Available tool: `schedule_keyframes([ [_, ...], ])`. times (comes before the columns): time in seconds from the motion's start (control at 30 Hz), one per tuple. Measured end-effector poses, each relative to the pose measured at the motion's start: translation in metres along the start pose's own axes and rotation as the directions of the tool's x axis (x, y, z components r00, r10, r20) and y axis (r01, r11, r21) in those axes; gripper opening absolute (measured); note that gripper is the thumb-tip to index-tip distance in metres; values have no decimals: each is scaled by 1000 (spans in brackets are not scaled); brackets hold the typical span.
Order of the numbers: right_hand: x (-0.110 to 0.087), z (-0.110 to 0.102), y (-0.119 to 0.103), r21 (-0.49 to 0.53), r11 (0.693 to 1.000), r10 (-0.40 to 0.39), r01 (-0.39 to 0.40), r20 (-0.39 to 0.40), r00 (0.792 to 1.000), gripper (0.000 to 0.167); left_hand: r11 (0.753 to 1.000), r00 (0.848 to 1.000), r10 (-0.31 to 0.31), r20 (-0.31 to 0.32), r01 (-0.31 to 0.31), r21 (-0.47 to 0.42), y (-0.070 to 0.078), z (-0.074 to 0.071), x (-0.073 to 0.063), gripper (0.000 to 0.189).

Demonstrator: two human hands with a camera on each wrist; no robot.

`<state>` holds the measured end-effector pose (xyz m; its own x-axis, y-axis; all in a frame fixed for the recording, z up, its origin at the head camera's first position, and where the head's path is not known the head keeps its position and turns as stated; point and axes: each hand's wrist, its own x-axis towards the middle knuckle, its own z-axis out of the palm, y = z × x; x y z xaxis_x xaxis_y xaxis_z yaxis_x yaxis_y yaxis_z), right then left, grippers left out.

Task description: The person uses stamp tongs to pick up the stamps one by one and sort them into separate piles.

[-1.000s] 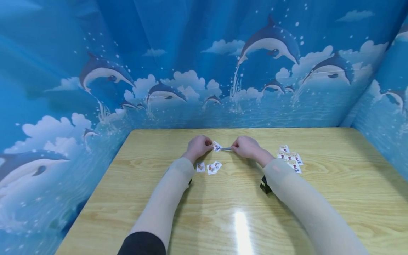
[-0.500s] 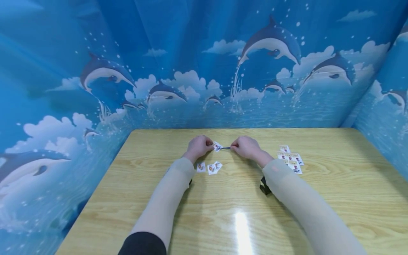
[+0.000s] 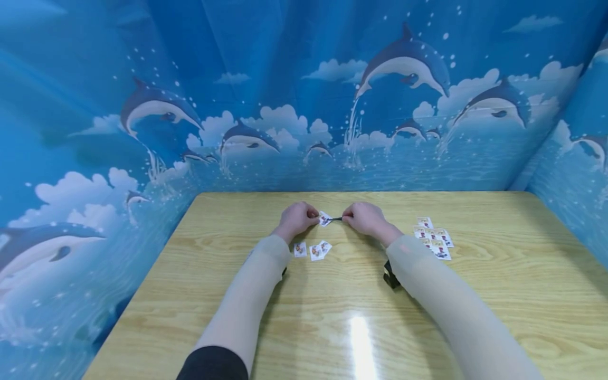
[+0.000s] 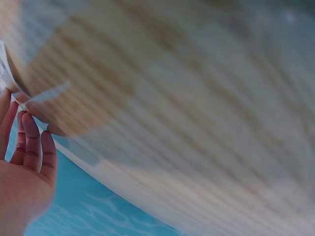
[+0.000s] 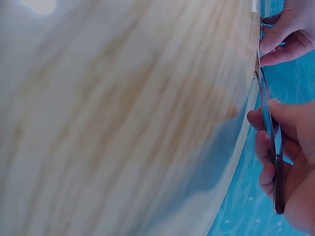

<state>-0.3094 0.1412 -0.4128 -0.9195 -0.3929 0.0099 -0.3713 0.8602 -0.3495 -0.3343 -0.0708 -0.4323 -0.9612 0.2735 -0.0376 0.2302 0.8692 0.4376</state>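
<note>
Near the far side of the table, my left hand (image 3: 295, 218) pinches a small white printed paper piece (image 3: 325, 219) by its left edge, between thumb and fingertips. My right hand (image 3: 366, 217) grips a pair of metal tweezers (image 5: 278, 182). In the head view the tweezers' tips reach the paper's right side; whether they nip it is too small to tell. The paper (image 4: 6, 69) is partly cut off in the left wrist view. Closer to me than the left hand lie a single printed piece (image 3: 300, 249) and two overlapping ones (image 3: 316, 252).
A cluster of several similar printed pieces (image 3: 440, 237) lies on the right part of the wooden table (image 3: 332, 327). Behind the table's far edge hangs a blue curtain (image 3: 285, 169) with dolphins, which also runs along both sides.
My right hand has edged slightly left with the tweezers, which look darker and turned a little. The left hand and the paper stay almost in place.
</note>
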Motion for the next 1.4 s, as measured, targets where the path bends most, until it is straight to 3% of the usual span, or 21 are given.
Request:
schedule_keyframes([
  [0.33,1,1,-5,-11,1000,5,-5,2,1000,18,1000,1000,20,-2,-20,10,0,0,0,12],
  [0.57,-2,1,-10,-4,999,-34,34,12,999,18,1000,1000,11,-6,-11,-7,-1,-2,-2,8],
  [1.03,0,2,-6,30,998,47,-48,28,999,23,999,1000,-9,25,10,-33,3,-1,-2,12],
  [1.4,0,2,-8,41,998,44,-44,15,999,19,999,1000,-5,27,5,-32,3,-1,-2,12],
])
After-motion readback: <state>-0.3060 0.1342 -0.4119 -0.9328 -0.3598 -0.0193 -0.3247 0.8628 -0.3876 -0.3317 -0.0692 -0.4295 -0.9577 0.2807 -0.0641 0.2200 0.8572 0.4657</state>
